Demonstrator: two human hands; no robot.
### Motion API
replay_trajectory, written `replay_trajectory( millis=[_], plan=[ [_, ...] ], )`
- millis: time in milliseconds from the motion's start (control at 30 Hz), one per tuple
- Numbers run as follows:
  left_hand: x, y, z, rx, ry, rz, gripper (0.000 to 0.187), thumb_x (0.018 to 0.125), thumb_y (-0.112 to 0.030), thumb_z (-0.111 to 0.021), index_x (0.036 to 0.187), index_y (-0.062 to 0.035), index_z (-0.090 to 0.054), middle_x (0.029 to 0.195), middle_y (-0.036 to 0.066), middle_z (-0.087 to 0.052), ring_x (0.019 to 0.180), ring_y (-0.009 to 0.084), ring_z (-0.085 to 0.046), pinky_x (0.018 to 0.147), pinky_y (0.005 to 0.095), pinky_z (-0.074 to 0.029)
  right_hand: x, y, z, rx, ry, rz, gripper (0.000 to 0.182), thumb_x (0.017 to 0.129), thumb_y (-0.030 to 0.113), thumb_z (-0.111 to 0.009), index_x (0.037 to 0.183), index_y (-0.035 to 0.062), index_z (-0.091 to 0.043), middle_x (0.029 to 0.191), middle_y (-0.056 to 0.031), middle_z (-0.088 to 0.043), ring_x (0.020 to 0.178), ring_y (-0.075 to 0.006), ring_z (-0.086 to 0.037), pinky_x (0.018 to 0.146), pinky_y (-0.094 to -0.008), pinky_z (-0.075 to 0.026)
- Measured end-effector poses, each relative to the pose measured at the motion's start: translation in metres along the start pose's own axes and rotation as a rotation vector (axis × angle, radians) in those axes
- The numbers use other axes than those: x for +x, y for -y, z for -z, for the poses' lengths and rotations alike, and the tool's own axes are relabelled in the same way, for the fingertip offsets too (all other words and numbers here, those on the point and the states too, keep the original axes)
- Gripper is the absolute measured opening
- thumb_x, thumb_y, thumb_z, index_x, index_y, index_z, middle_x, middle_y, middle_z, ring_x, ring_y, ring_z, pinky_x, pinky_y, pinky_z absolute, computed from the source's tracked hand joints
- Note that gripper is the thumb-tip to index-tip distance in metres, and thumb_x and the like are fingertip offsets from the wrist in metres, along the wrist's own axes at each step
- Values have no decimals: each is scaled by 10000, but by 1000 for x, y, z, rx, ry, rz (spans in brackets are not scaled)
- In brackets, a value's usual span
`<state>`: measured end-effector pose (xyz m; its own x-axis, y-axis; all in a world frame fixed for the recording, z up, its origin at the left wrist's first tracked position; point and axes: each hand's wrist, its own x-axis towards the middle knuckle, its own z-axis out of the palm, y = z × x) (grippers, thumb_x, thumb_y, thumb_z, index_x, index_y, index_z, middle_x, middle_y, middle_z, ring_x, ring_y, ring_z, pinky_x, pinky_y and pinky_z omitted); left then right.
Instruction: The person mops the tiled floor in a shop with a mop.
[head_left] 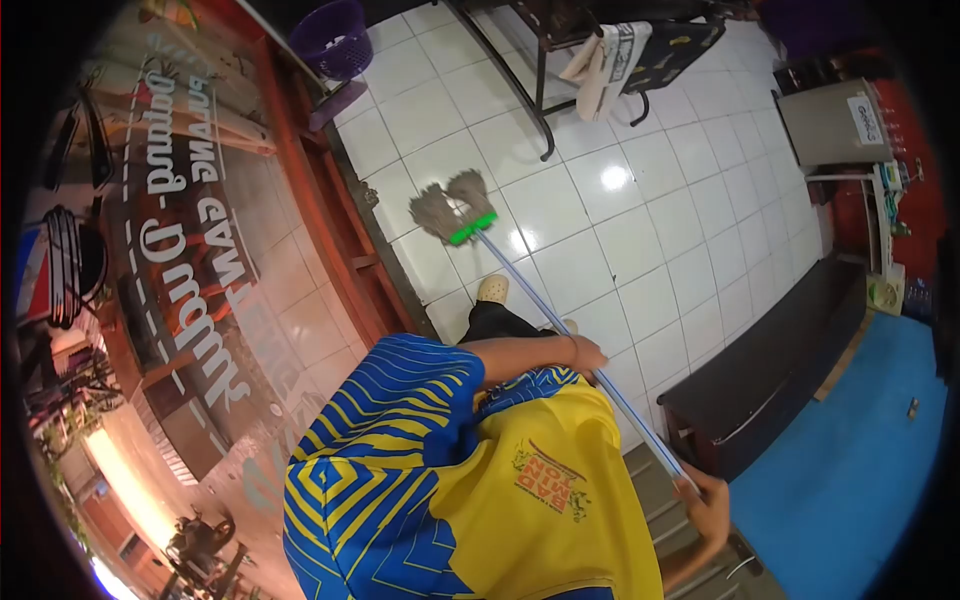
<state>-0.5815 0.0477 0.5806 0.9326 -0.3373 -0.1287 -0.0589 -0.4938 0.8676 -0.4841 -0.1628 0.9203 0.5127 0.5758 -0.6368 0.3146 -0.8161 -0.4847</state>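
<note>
A mop with a blue handle and a green head slants across the view, its grey strands spread on the white tiled floor. My left hand reaches across my body and is closed around the middle of the handle. Lower down, my right hand grips the handle near its end, with the fingers bent around it. My shirt and one beige clog show below the mop head.
A glass front with lettering and a red wooden frame runs along the left. A purple basket and a metal-legged table with cloths stand ahead. To the right are a dark bench and a blue surface.
</note>
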Motion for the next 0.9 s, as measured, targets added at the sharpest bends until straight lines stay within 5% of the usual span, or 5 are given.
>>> replay_trajectory(
  millis=[233,433,533,633,900],
  plan=[
    [0,-19,9,-105,23,-142,267,707,-274,-580,856,-58,-532,802,192,-588,782,382,-562,665,458,-446,-30,36,2,315,-249,-261,161,761,72,-626,838,-68,-637,490,-20,-496,317,-52,-365,296,-201,-245],
    [-59,61,30,197,-525,452,143,704,-170,-544,778,-52,-575,816,141,-603,830,343,-578,733,431,-448,93,51,-51,217,-92,-127,269,755,176,-627,912,-42,-636,591,-30,-563,361,-61,-404,328,-210,-289],
    [-103,84,43,238,-812,849,457,689,-90,-516,1119,40,-433,1221,231,-383,1170,329,-362,919,416,-358,174,67,-121,97,-13,236,303,813,222,-570,1000,-15,-607,649,-67,-591,430,-96,-460,387,-258,-364],
    [-152,111,52,289,-1148,926,632,675,-31,-517,1256,70,-290,1322,273,-260,1237,345,-284,955,435,-322,222,128,-195,-184,29,589,314,832,225,-514,948,-65,-540,648,-185,-584,580,-309,-582,530,-350,-456],
    [-188,96,65,177,-643,1017,622,789,-82,-459,1319,28,-153,1397,215,-148,1285,313,-217,1008,481,-237,225,107,-221,-210,189,532,366,790,220,-572,1015,-53,-479,792,-273,-577,792,-429,-557,694,-469,-445]
  ],
)
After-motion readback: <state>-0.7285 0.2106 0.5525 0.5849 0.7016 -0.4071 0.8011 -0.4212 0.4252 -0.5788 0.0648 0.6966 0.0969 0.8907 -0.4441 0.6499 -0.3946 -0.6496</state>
